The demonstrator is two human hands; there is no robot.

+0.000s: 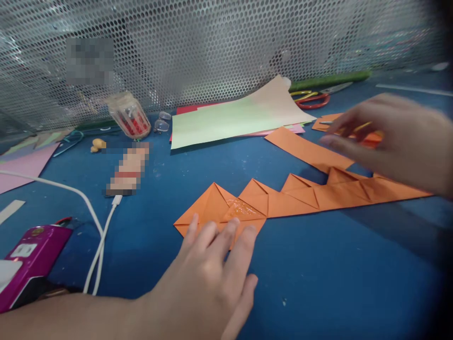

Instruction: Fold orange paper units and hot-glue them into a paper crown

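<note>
A long folded strip of orange paper (293, 203) with a row of pointed triangles lies across the table. My left hand (219, 264) rests on its left end, fingers stretched out over the lower flap. Just beyond the fingertips, a wet, shiny patch that looks like glue (242, 208) covers one fold. At the right, my right hand (385, 132), smeared by motion, hovers near small orange paper pieces (327, 123). A thin, pale-tipped object shows beside its fingers; whether it is held is unclear. Between the sheets and the strip lies a flat orange paper rectangle (307, 151).
Behind are a pale green sheet (219, 123) on coloured papers, scissors (313, 100) and a perforated metal screen (212, 52). A jar with red contents (130, 118) stands back left. A phone (129, 170) on a white cable (99, 250) and a purple device (38, 255) lie left.
</note>
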